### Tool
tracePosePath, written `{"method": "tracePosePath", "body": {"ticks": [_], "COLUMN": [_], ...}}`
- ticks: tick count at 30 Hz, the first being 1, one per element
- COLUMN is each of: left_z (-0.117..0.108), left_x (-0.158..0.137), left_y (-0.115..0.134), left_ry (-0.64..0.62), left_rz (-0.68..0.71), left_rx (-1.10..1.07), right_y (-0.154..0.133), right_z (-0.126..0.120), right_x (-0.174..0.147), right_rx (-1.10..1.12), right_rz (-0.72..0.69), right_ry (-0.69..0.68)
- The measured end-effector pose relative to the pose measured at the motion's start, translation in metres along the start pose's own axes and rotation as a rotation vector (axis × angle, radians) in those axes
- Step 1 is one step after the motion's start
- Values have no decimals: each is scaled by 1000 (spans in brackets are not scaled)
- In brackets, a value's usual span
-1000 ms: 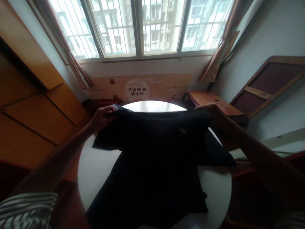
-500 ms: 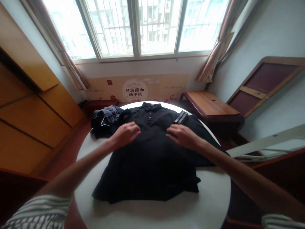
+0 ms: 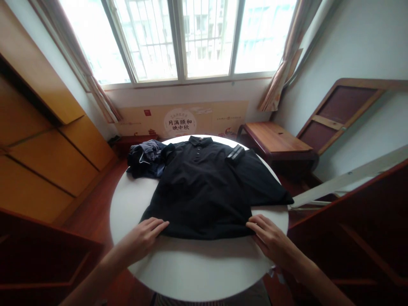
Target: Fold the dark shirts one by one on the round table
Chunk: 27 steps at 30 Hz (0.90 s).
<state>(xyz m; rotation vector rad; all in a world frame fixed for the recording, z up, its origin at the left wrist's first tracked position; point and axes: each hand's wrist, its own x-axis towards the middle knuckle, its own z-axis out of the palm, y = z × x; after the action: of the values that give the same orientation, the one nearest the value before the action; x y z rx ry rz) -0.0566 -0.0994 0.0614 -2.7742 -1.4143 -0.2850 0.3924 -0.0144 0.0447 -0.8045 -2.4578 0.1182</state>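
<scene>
A black polo shirt (image 3: 199, 191) lies face up on a round white table (image 3: 204, 272), its collar at the far edge and its hem toward me. My left hand (image 3: 148, 233) pinches the hem's left corner. At the right corner, my right hand (image 3: 267, 234) has its fingers closed on the hem, the thumb underneath and hidden. The shirt's right sleeve ends in a grey-striped cuff (image 3: 235, 154). Beside it another dark cloth (image 3: 263, 180) lies flat, partly covered by the shirt.
A crumpled dark blue garment (image 3: 148, 157) with a white cord sits at the table's far left edge. A wooden side table (image 3: 277, 136) stands back right. Dark red wooden panels (image 3: 360, 229) flank the table near me. Orange cabinets (image 3: 47, 157) line the left wall.
Both hands have come down toward me from above the shirt's chest to its hem corners. The hem is now straighter and flatter, and the view has shifted slightly.
</scene>
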Motion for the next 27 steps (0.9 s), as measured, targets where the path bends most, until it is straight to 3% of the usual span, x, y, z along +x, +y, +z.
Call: {"method": "tracePosePath", "body": {"ticks": [5,8,10,12,15,20,23,27], "left_z": [-3,-10,-11,-9,-4,-4,-3,2], "left_x": [-4,-2,-1,-3,-11,-30,-37,-39], "left_y": [3,17,29,38,44,34,29,30], "left_ry": [193,287,285,241,181,137,211,257], "left_rz": [-112,-91,-46,20,80,84,4,-225], "left_rx": [40,0,-15,-20,-26,-38,-88,-168], "right_y": [8,19,24,24,17,2,-2,-3], "right_z": [-37,-65,-75,-76,-65,-48,-50,-52], "right_x": [8,5,-1,-10,-25,-36,-30,-19], "right_rx": [-78,-109,-94,-65,-10,71,108,128], "right_rz": [-28,-4,18,42,102,163,140,110], "right_ry": [203,254,255,181,-45,-289,-310,-304]}}
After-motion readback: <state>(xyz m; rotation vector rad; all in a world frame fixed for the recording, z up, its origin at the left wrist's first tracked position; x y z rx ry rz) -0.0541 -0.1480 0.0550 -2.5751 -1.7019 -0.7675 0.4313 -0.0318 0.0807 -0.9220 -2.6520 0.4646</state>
